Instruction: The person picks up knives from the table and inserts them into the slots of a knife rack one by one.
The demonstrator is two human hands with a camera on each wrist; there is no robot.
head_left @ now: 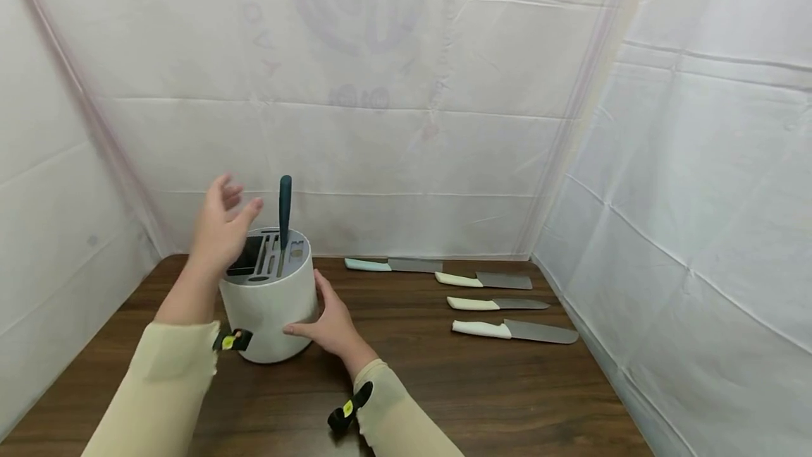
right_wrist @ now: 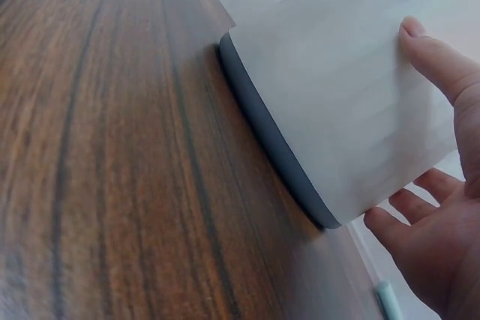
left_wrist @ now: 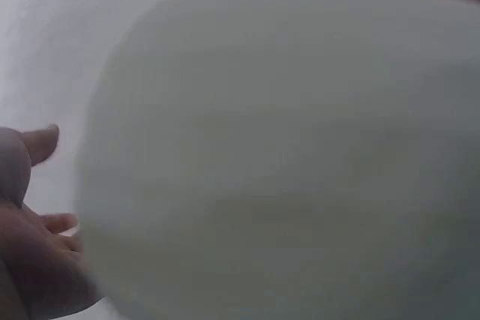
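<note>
White block [head_left: 269,312] is steadied at lower left of frame.
Right hand [head_left: 330,326] is pressed flat against it, fingers straight; left hand [head_left: 222,228] is raised above, fingers apart.

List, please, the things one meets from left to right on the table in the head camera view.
Left hand → white knife block with a dark-handled knife standing in it → right hand on the block's side → four pale-handled knives lying on the brown table.
</note>
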